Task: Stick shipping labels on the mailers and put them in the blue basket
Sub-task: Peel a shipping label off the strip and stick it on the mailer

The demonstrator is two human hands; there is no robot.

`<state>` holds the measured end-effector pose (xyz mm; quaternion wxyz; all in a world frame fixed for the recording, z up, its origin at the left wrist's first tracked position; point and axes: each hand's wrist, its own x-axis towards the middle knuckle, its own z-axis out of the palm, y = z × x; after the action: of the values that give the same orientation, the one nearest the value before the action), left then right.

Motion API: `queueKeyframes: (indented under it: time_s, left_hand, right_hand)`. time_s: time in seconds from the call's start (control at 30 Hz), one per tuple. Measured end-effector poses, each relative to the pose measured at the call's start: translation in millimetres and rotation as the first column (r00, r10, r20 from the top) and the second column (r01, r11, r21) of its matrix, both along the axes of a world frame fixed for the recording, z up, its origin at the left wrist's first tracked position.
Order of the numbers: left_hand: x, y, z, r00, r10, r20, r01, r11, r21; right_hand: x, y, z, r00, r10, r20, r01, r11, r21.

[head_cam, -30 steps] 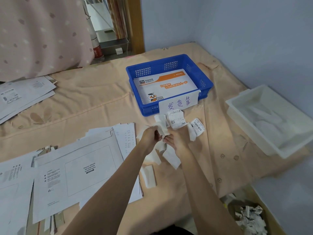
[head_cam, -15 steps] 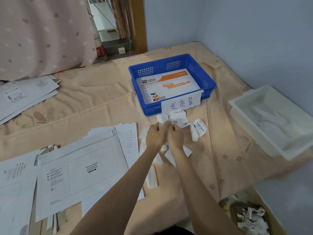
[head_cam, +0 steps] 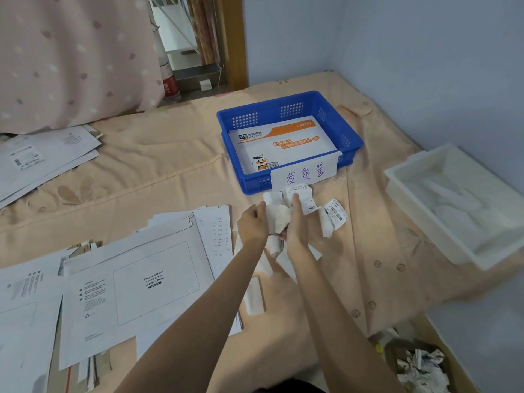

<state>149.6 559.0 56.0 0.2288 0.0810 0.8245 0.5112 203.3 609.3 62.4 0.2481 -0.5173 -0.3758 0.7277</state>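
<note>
Both hands curl fingers around crumpled labels; basket's mailer reads "sto express".

Readable text:
- mailer in the basket: "sto express" logo top left, "95543" on the orange band, orange Chinese line below it, too blurred to read reliably; QR code beside a cartoon mascot.
- paper tag on the basket's front wall: handwritten "发货筐".
- flat mailer on the bed: "Please attach sto express waybill here" inside the outlined box.
- loose shipping label: barcode, digits too small to read.
</note>
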Motion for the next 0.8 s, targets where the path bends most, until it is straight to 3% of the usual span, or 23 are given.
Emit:
queueKeyframes:
  time_s: [0.1,0.23,0.37,0.53,0.8]
  left_hand:
    - [1,1,4,0.998,0.014,0.063,-0.015,1.000,0.003]
    - [2,1,10,0.981,0.056,0.186,-0.057,0.998,-0.002]
    - [-8,-2,10,0.986,0.006,0.167,-0.008,1.000,0.010]
    - [-16,-1,18,0.933,0.075,0.351,-0.116,0.989,0.096]
    - [-17,-11,17,0.899,0.104,0.425,-0.151,0.985,0.079]
  right_hand:
    - [-5,-14,-12,0.977,0.103,0.188,-0.143,0.966,0.215]
    - [-9,-23,-17,0.986,-0.008,0.165,-0.036,0.965,0.258]
    - [-4,-10,-19,0.995,-0.038,0.090,0.027,0.993,0.116]
    - [-1,1,-14,0.994,0.022,-0.105,-0.034,0.993,-0.115]
    - [6,13,-15,0.989,0.069,-0.134,-0.093,0.978,-0.185]
